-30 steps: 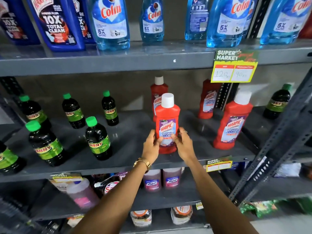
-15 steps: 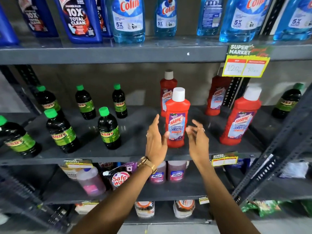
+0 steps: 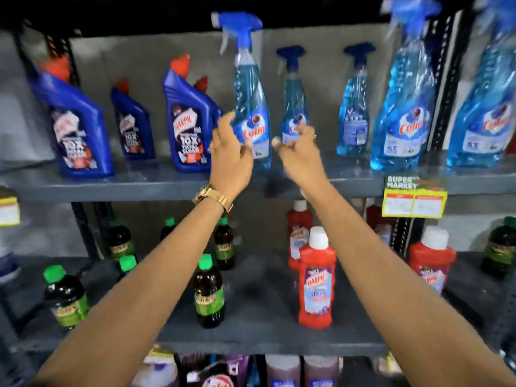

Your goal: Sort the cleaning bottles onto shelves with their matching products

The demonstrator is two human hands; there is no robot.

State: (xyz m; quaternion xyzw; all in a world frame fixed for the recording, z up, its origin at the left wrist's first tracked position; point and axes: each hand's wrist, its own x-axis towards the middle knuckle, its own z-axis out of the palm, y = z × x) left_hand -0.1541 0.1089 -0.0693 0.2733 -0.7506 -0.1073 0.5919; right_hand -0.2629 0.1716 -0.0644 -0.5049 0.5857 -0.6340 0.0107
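- While both arms reach up, my left hand point(image 3: 230, 152) and right hand point(image 3: 300, 148) flank the Colin spray bottle point(image 3: 250, 107), fingers spread, gripping nothing.
- Grey metal shelf point(image 3: 139, 184) (blurred) carries it.

Blue spray bottle point(image 3: 250, 107) — red bottle point(image 3: 316, 286)

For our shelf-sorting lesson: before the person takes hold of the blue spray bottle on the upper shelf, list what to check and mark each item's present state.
1. Left hand empty and open: ok.
2. Right hand empty, fingers loosely curled: ok.
3. Spray bottle between the hands stands upright: ok.
4. Hands already touching it: cannot tell, the frame is blurred.
5. Neighbouring spray bottle stands just behind the right hand, so it could be knocked: not ok.
6. Red Harpic bottle upright on the lower shelf, clear of the arms: ok.
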